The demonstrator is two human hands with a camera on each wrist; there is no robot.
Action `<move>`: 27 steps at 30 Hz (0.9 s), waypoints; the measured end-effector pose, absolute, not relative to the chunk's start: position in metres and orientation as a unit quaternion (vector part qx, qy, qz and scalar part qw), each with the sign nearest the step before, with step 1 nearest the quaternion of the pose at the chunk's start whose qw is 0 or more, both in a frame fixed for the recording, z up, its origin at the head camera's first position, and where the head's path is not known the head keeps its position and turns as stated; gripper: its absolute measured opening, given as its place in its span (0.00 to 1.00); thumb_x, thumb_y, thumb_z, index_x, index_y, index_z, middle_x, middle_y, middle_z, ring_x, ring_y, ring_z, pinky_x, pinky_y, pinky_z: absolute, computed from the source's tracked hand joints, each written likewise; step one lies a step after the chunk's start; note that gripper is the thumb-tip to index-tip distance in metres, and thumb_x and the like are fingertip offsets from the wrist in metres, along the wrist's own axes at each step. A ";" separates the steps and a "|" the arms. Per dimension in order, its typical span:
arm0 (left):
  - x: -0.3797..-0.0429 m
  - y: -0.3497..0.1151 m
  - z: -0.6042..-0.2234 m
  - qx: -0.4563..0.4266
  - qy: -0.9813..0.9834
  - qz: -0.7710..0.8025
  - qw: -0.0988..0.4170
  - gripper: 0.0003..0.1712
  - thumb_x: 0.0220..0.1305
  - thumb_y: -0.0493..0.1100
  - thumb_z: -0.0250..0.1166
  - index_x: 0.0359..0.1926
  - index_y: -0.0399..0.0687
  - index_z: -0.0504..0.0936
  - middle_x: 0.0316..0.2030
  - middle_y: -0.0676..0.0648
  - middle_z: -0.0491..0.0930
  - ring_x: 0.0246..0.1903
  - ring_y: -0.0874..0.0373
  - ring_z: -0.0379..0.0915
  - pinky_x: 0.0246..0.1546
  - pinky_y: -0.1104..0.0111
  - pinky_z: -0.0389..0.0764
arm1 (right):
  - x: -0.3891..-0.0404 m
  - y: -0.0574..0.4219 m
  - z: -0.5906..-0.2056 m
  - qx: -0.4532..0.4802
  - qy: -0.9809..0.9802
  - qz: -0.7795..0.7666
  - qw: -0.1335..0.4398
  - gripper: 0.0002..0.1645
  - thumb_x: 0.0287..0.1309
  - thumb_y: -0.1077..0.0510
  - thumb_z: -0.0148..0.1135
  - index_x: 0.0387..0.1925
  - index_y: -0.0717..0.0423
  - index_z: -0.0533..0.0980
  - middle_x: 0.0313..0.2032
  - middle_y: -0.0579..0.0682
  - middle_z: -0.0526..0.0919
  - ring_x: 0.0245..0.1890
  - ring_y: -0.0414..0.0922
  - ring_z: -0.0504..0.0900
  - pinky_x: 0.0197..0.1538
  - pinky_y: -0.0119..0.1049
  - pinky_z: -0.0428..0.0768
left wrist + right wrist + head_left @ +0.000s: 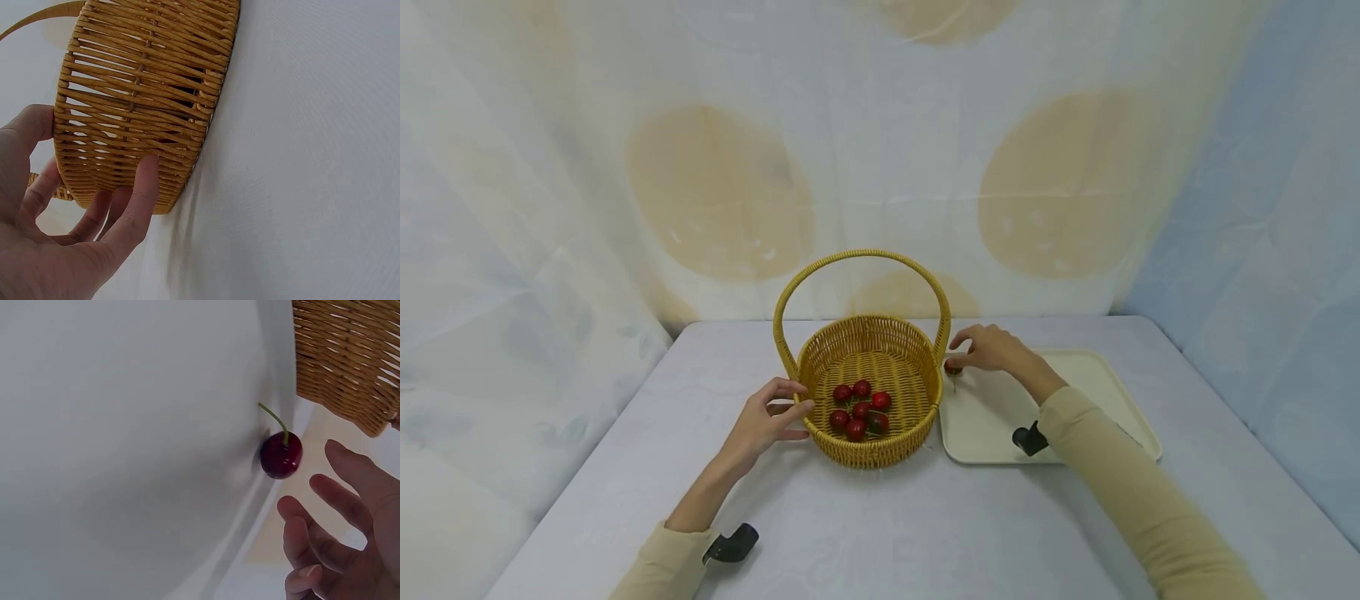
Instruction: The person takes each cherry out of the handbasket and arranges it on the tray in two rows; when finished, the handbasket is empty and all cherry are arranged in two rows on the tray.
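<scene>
A yellow wicker basket (876, 456) with a tall hooped handle stands in the middle of the table. Several dark red cherries (861, 409) lie on its floor, some with green stems. At the basket's left side, my left hand (763, 421) holds the rim, its thumb over the edge and other fingers against the outer wall (125, 119). A single cherry (281, 455) with a green stem lies at the left edge of a cream tray (988, 417). My right hand (992, 348) is close over that cherry, its fingers parted and slightly bent, with a gap to the fruit in the right wrist view.
The tray sits just right of the basket, almost against its wall. A white cloth covers the table (880, 533). Patterned curtains (895, 167) hang behind and at both sides. Small black devices (733, 544) are strapped at both wrists.
</scene>
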State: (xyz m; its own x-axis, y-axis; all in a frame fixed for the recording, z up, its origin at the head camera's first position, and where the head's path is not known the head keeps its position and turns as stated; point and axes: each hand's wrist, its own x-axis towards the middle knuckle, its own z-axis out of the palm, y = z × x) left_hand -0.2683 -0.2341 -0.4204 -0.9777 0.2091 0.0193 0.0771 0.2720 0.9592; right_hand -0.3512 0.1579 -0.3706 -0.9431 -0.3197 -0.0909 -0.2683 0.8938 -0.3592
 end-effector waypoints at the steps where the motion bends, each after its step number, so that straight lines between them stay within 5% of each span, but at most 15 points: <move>1: -0.268 -0.234 -0.420 0.091 0.795 0.597 0.056 0.30 0.62 0.52 0.69 0.58 0.40 0.71 0.56 0.36 0.70 0.53 0.45 0.76 0.42 0.52 0.88 | -0.350 0.159 -0.368 -0.154 0.970 -0.173 0.074 0.26 0.62 0.43 0.64 0.57 0.52 0.78 0.46 0.57 0.86 0.44 0.54 0.84 0.41 0.49 0.83; 27: -0.265 -0.233 -0.419 0.091 0.799 0.592 0.050 0.27 0.62 0.52 0.68 0.56 0.44 0.72 0.57 0.37 0.70 0.53 0.47 0.77 0.42 0.52 0.88 | -0.297 0.165 -0.309 -0.273 0.942 -0.188 0.053 0.20 0.62 0.48 0.65 0.52 0.53 0.80 0.37 0.51 0.87 0.33 0.44 0.83 0.36 0.36 0.82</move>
